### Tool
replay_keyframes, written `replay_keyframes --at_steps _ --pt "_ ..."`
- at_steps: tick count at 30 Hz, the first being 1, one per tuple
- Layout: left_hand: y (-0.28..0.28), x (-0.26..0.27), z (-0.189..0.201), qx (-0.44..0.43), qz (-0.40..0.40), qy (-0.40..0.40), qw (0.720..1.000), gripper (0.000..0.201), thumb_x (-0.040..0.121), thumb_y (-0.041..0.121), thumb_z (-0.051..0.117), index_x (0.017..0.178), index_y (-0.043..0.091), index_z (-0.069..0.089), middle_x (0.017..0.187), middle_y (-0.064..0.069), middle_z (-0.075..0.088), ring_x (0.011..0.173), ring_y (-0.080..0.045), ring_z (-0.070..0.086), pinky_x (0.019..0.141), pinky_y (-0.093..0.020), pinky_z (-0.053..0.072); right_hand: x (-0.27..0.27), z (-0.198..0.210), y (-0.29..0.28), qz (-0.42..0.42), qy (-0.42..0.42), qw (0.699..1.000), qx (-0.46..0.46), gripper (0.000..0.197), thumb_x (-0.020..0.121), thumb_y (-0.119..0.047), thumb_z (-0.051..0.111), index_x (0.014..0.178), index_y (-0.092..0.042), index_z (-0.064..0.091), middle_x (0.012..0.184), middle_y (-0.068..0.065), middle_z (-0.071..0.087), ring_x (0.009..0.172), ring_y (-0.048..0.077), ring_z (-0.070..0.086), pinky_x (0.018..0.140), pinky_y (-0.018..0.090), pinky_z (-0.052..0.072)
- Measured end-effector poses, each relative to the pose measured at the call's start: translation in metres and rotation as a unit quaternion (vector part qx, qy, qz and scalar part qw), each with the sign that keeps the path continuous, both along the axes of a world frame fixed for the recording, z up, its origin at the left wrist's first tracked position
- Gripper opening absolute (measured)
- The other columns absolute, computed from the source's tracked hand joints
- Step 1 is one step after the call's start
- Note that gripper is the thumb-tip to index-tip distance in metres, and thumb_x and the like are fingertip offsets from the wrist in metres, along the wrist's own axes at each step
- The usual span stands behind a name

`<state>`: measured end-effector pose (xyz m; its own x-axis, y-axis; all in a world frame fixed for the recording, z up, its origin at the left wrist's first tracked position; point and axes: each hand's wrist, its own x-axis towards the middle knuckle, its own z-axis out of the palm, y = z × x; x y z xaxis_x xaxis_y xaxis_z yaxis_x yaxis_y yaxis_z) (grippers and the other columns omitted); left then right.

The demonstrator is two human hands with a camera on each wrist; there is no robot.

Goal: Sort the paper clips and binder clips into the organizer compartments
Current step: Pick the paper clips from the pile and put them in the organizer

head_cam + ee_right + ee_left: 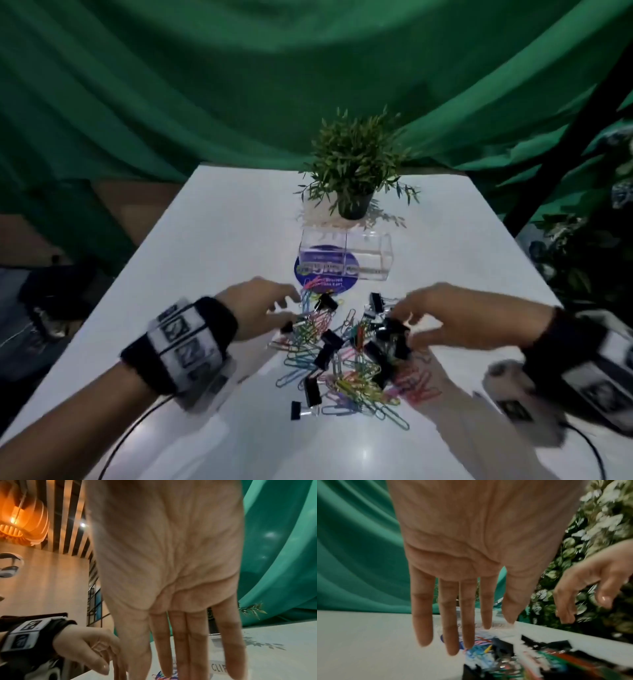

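Mixed heap of coloured paper clips (346,370) and black binder clips (330,339) near the desk's (212,222) front edge, middle. Clear organizer (346,255), 2 compartments, just beyond the heap toward the far edge, partly over a round blue sticker (325,274). Potted plant (354,168) behind it at the far edge. Left hand (258,308) over the heap's left side, fingers straight and spread, gripping nothing. Right hand (452,317) over the right side, fingers (178,642) extended, likewise gripping nothing.
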<state>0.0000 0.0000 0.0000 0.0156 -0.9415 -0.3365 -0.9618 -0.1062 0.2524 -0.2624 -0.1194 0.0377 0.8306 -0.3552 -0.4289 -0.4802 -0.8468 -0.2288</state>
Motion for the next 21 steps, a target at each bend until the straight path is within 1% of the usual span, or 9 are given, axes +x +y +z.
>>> replay_keyframes --at_steps 3,6,9,10,13,15,17,20,21 --pt "-0.018 -0.007 -0.016 -0.036 0.04 -0.024 0.998 0.034 0.091 0.04 0.057 0.123 0.026 0.057 0.114 0.002 0.065 0.099 -0.016 0.063 0.088 -0.035 0.053 0.017 -0.021 -0.007 -0.018 -0.075 0.996 -0.043 0.041 0.089 -0.035 0.062 0.128 -0.021 0.058 0.12 -0.003 0.065 0.105 0.011 0.061 0.09 0.025 0.049" --pt "-0.021 -0.023 -0.017 -0.046 0.085 -0.007 0.995 0.03 0.08 0.041 0.071 0.104 0.022 0.067 0.096 0.004 0.068 0.09 -0.017 0.065 0.079 -0.033 0.055 0.033 -0.034 0.0 -0.025 -0.077 0.996 -0.042 0.039 0.089 -0.027 0.064 0.127 -0.018 0.06 0.122 0.0 0.064 0.107 0.015 0.061 0.094 0.03 0.049" --pt "-0.02 -0.038 -0.023 -0.021 0.101 -0.019 0.994 0.024 0.071 0.034 0.08 0.087 0.017 0.073 0.09 0.001 0.073 0.087 -0.017 0.068 0.072 -0.03 0.054 0.047 -0.045 0.008 -0.007 -0.09 0.996 -0.022 0.03 0.091 -0.018 0.06 0.121 -0.019 0.066 0.122 0.0 0.065 0.109 0.014 0.06 0.089 0.022 0.046" --pt "-0.02 -0.043 -0.025 -0.022 0.109 -0.029 0.993 0.025 0.07 0.034 0.082 0.086 0.017 0.074 0.091 0.001 0.074 0.088 -0.018 0.068 0.072 -0.03 0.054 0.053 -0.049 0.01 -0.003 -0.094 0.995 -0.026 0.029 0.092 -0.015 0.058 0.119 -0.019 0.067 0.122 0.001 0.065 0.11 0.015 0.06 0.09 0.023 0.045" --pt "-0.017 -0.047 -0.031 -0.035 0.125 -0.041 0.991 0.036 0.063 0.038 0.085 0.091 0.02 0.074 0.096 0.003 0.072 0.09 -0.019 0.068 0.071 -0.028 0.053 0.069 -0.061 0.016 0.004 -0.108 0.994 -0.028 0.028 0.092 -0.012 0.057 0.117 -0.017 0.068 0.123 0.003 0.064 0.113 0.02 0.058 0.096 0.035 0.047" --pt "-0.015 -0.045 -0.032 -0.035 0.127 -0.051 0.99 0.045 0.061 0.042 0.086 0.097 0.019 0.073 0.1 0.002 0.07 0.092 -0.02 0.066 0.069 -0.027 0.05 0.077 -0.065 0.019 0.004 -0.105 0.994 -0.014 0.027 0.092 -0.011 0.057 0.115 -0.016 0.069 0.12 0.005 0.065 0.111 0.023 0.059 0.094 0.039 0.048" --pt "-0.013 -0.041 -0.033 -0.035 0.122 -0.055 0.99 0.049 0.06 0.042 0.086 0.099 0.018 0.071 0.105 0.001 0.064 0.094 -0.019 0.062 0.071 -0.027 0.049 0.084 -0.07 0.019 0.004 -0.095 0.995 -0.012 0.028 0.089 -0.01 0.059 0.115 -0.015 0.069 0.117 0.007 0.065 0.108 0.025 0.059 0.091 0.041 0.049" --pt "-0.012 -0.034 -0.035 -0.037 0.121 -0.03 0.991 0.038 0.063 0.036 0.086 0.093 0.017 0.072 0.107 -0.001 0.062 0.088 -0.017 0.055 0.071 -0.027 0.047 0.091 -0.074 0.021 -0.009 -0.095 0.995 -0.041 0.027 0.087 -0.026 0.064 0.113 -0.021 0.07 0.113 0.005 0.062 0.104 0.023 0.059 0.083 0.038 0.051" --pt "-0.012 -0.033 -0.036 -0.034 0.121 -0.032 0.992 0.034 0.065 0.035 0.085 0.091 0.016 0.073 0.106 -0.002 0.061 0.09 -0.018 0.056 0.072 -0.028 0.047 0.092 -0.076 0.022 -0.018 -0.098 0.994 -0.045 0.026 0.086 -0.031 0.065 0.111 -0.023 0.07 0.11 0.004 0.063 0.102 0.022 0.059 0.08 0.036 0.051"
